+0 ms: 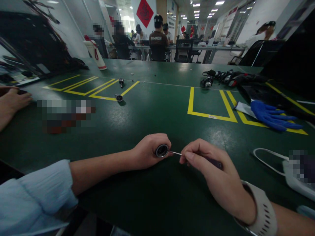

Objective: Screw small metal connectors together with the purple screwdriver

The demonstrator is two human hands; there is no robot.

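My left hand is closed around a dark cylindrical part with a round metal rim, its open end facing up toward me. My right hand grips the dark handle of a screwdriver. The thin metal shaft points left, and its tip meets the side of the part by my left fingers; the exact contact point is hidden. Farther off on the green table lie a small round metal-rimmed piece and a small dark cylindrical fitting.
Yellow tape outlines mark the table. At right lie a blue glove, dark metal parts with cables and a white strap loop. Another person's hand rests at the left edge. A white tapered container stands far left.
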